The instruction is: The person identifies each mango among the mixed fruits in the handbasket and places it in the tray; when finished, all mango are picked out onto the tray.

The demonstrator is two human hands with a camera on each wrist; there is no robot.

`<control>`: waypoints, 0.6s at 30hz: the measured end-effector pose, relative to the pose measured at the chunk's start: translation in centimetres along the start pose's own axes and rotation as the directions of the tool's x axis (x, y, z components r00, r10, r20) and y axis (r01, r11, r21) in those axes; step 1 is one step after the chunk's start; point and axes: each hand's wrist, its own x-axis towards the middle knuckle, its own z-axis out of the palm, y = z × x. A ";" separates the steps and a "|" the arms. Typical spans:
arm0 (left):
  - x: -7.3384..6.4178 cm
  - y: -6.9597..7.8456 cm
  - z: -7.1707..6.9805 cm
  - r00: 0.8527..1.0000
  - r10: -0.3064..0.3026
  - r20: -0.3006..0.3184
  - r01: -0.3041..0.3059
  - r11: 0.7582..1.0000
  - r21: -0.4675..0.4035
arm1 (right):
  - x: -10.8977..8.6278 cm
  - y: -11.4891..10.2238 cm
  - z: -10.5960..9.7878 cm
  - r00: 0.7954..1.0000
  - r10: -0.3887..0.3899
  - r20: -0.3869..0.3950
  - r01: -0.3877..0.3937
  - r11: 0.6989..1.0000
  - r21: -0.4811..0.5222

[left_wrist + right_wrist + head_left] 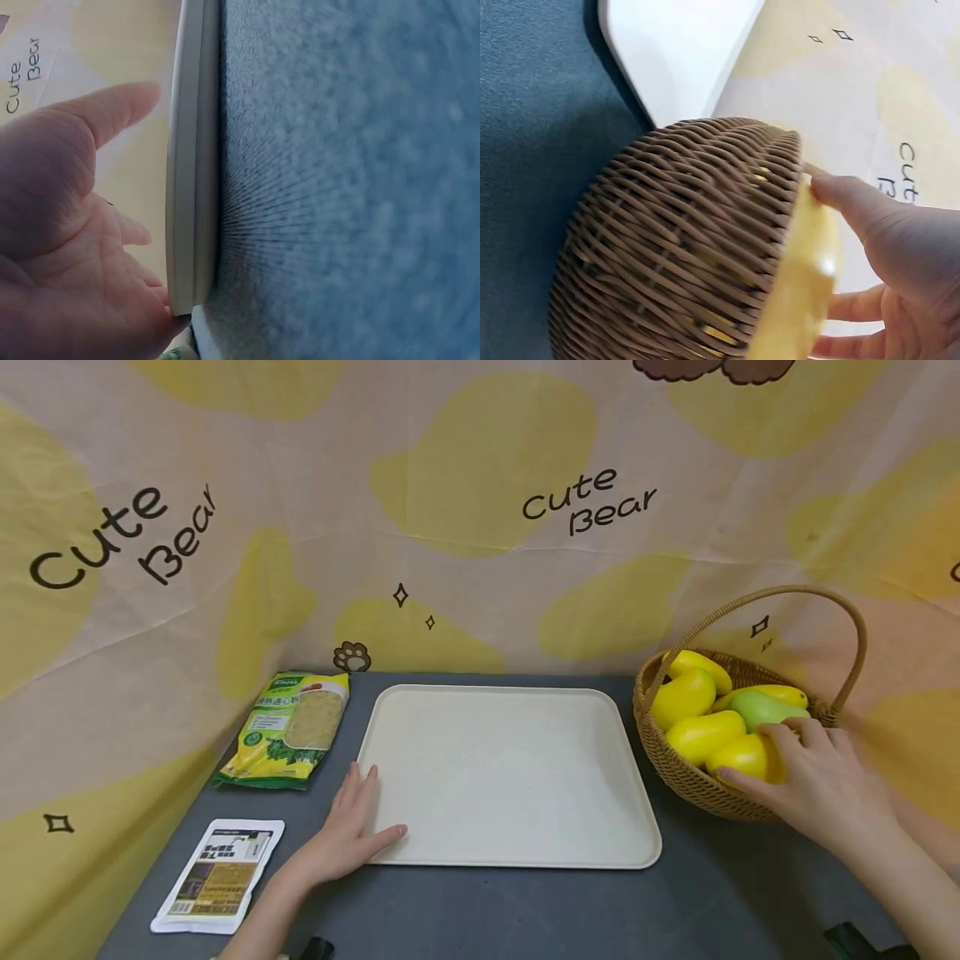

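Observation:
A cream rectangular tray [495, 777] lies flat on the dark table. At its left edge rests my left hand [351, 827], fingers straight and thumb spread over the near left corner. In the left wrist view the palm [82, 247] is beside the tray's rim [184, 165]. To the right stands a wicker basket [686, 768] with a tall handle, holding several yellow mangoes and a green mango [761, 707]. My right hand [832, 785] reaches over its near rim, thumb and fingers around the front yellow mango [738, 755]. In the right wrist view the thumb touches this mango [799, 285].
A yellow and green Knorr bag [288, 727] lies at the back left of the table. Nearer is a white pouch [217, 877] with a brown label. A patterned cloth [480, 527] with "Cute Bear" lettering hangs behind the table and along its sides.

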 end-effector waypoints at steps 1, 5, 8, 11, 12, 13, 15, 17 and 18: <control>0.0 -0.1 0.0 1.000 -0.001 -0.001 0.001 1.000 -0.003 | 0.1 0.1 0.2 1.000 0.005 0.010 -0.005 1.000 0.001; 0.2 -0.4 0.1 1.000 0.001 0.007 -0.001 1.000 -0.014 | 0.4 0.6 0.9 0.999 0.019 0.034 -0.020 0.999 0.029; 0.2 -0.6 0.2 1.000 0.018 0.007 -0.018 1.000 -0.017 | 0.6 1.3 1.4 1.000 0.006 0.026 -0.008 0.998 0.070; 0.1 -0.5 0.1 1.000 0.022 0.010 -0.021 1.000 -0.014 | 0.9 1.8 1.8 0.999 0.007 0.041 -0.012 0.995 0.103; 0.1 -0.6 0.1 1.000 0.020 0.009 -0.019 1.000 -0.015 | 1.0 1.9 1.9 0.999 0.011 0.045 -0.016 0.994 0.109; 0.1 -0.6 0.1 1.000 0.018 0.008 -0.018 1.000 -0.015 | 1.0 2.1 1.9 0.998 0.019 0.053 -0.025 0.993 0.116; 0.2 -0.6 0.2 1.000 0.015 0.005 -0.015 1.000 -0.023 | 1.1 2.2 1.9 0.996 0.037 0.083 -0.048 0.989 0.137; 0.3 -0.7 0.3 1.000 0.015 -0.005 -0.015 0.999 -0.038 | 1.2 2.3 1.9 0.994 0.051 0.093 -0.065 0.986 0.156; 0.5 -0.7 0.4 1.000 0.015 -0.008 -0.015 0.999 -0.046 | 1.2 2.4 1.9 0.994 0.055 0.090 -0.070 0.984 0.166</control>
